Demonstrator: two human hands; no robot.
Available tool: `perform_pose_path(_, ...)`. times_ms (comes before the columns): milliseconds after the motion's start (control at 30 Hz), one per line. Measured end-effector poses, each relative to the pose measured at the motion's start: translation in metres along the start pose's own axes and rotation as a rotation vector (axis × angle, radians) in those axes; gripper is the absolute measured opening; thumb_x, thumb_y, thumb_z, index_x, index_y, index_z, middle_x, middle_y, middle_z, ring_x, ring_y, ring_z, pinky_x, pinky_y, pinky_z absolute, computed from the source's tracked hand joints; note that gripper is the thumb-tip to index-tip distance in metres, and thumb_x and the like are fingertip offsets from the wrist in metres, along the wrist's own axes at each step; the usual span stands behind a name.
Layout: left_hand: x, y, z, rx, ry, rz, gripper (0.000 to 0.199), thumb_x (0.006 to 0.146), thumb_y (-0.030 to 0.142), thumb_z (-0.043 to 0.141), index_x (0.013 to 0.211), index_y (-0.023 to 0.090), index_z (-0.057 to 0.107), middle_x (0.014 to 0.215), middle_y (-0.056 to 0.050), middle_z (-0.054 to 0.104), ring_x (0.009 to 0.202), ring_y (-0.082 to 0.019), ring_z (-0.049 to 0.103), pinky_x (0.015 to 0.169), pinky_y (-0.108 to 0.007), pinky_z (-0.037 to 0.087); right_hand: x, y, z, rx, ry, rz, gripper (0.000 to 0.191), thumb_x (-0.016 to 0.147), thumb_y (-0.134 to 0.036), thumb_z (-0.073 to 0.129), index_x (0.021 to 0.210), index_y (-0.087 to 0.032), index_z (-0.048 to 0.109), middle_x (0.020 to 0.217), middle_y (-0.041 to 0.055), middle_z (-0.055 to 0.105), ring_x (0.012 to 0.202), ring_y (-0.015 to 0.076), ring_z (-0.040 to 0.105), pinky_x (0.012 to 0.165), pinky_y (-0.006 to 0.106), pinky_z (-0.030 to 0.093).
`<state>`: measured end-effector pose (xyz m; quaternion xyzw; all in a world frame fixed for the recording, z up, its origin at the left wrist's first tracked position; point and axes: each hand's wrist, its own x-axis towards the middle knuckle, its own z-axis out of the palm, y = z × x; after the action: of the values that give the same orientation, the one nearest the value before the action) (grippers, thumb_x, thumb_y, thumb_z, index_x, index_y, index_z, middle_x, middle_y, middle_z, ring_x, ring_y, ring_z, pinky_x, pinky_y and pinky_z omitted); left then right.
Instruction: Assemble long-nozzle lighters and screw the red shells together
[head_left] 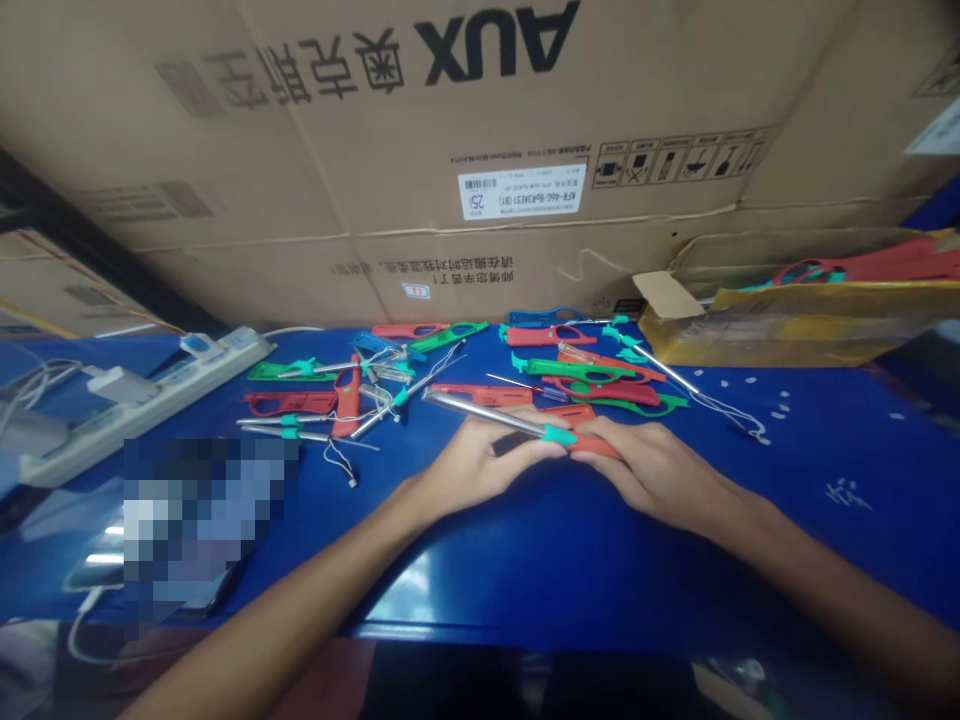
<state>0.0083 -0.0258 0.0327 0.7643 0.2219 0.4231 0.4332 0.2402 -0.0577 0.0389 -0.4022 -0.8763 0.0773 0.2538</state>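
Note:
Between my hands is a long-nosed lighter (598,446) with an orange handle, a teal collar and a metal tube pointing up and left. My left hand (480,462) grips it near the teal collar, thumb along the near side. Around the orange handle the fingers of my right hand (649,468) are closed. Just beyond lie red, orange, green and blue handle shells (600,370) and a thin screwdriver (551,393). To the left are more shells (289,403) and metal tubes with teal collars and white wires (400,398).
A white power strip (161,400) with plugs and a pixelated dark flat object (217,520) are at left. A large cardboard box (360,180) walls the back. An open carton (795,325) of red parts stands at right, with small white bits (780,408) before it on the blue table (750,420).

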Motion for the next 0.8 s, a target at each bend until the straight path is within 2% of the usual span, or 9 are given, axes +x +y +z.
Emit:
perform_pose_path(100,0.001,-0.002,0.001,-0.039,-0.014,-0.044,0.010,0.093,0.022,0.070,0.095,0.017,0.078,0.110,-0.007,0.079,0.105,-0.020,0.074,0.098,-0.034,0.058,-0.001,0.001,0.000,0.026,-0.022,0.021,0.025,0.106,-0.034,0.044,0.108,-0.017,0.063,0.084,0.0067,0.078,0.065,0.0218,0.075,0.055,0.029,0.051)
perform_pose_path(167,0.001,-0.004,0.002,-0.052,-0.029,-0.099,0.015,0.095,0.027,0.067,0.090,0.017,0.078,0.110,-0.008,0.078,0.103,-0.021,0.074,0.095,-0.034,0.059,-0.001,0.001,0.000,0.042,-0.044,0.033,0.024,0.105,-0.032,0.044,0.110,-0.018,0.063,0.084,0.0065,0.078,0.067,0.0221,0.075,0.057,0.030,0.052)
perform_pose_path(333,-0.002,-0.008,0.003,-0.078,-0.065,-0.176,0.020,0.095,0.033,0.067,0.099,0.017,0.078,0.117,-0.010,0.076,0.094,-0.020,0.074,0.078,-0.030,0.062,-0.002,-0.001,-0.001,0.062,-0.109,0.072,0.022,0.104,-0.032,0.045,0.105,-0.022,0.065,0.085,0.0047,0.078,0.069,0.0214,0.074,0.058,0.028,0.053)
perform_pose_path(433,-0.004,-0.007,0.004,-0.065,-0.047,-0.182,0.022,0.095,0.035,0.067,0.091,0.016,0.078,0.108,-0.008,0.078,0.090,-0.019,0.073,0.075,-0.028,0.060,-0.001,-0.004,-0.002,0.057,-0.079,0.078,0.025,0.105,-0.035,0.043,0.103,-0.022,0.065,0.077,0.0033,0.076,0.060,0.0194,0.070,0.054,0.027,0.050)
perform_pose_path(500,-0.004,-0.006,0.008,-0.058,-0.021,-0.181,0.025,0.095,0.037,0.067,0.086,0.015,0.077,0.098,-0.008,0.078,0.087,-0.018,0.073,0.075,-0.027,0.059,0.001,-0.006,-0.003,0.065,-0.065,0.073,0.028,0.106,-0.036,0.041,0.101,-0.022,0.064,0.073,0.0027,0.074,0.055,0.0179,0.067,0.052,0.027,0.049)
perform_pose_path(567,-0.002,-0.005,0.011,-0.086,0.024,-0.180,0.027,0.095,0.039,0.066,0.087,0.015,0.077,0.092,-0.007,0.077,0.084,-0.018,0.071,0.075,-0.027,0.058,0.004,-0.006,-0.005,0.082,-0.056,0.074,0.030,0.106,-0.037,0.040,0.104,-0.021,0.065,0.080,0.0043,0.076,0.059,0.0176,0.069,0.056,0.027,0.052)
perform_pose_path(700,0.002,-0.006,0.008,-0.149,0.114,-0.189,0.027,0.094,0.040,0.067,0.102,0.016,0.075,0.095,-0.007,0.076,0.079,-0.015,0.068,0.069,-0.025,0.055,0.010,0.003,-0.013,0.077,-0.052,0.133,0.035,0.101,-0.045,0.052,0.127,-0.023,0.062,0.107,0.0071,0.078,0.086,0.0222,0.075,0.072,0.031,0.057)
perform_pose_path(733,0.004,-0.007,0.004,-0.152,0.154,-0.209,0.028,0.094,0.041,0.067,0.102,0.016,0.075,0.091,-0.006,0.075,0.077,-0.015,0.067,0.067,-0.024,0.055,0.011,0.008,-0.016,0.084,-0.066,0.152,0.035,0.100,-0.047,0.054,0.124,-0.024,0.063,0.107,0.0062,0.078,0.088,0.0224,0.075,0.074,0.031,0.057)
perform_pose_path(800,0.007,-0.008,-0.004,-0.170,0.275,-0.243,0.030,0.093,0.043,0.066,0.099,0.015,0.074,0.081,-0.004,0.072,0.070,-0.013,0.064,0.064,-0.023,0.053,0.010,0.016,-0.021,0.124,-0.117,0.177,0.028,0.100,-0.048,0.053,0.104,-0.023,0.067,0.092,0.0035,0.077,0.078,0.0198,0.073,0.070,0.029,0.055)
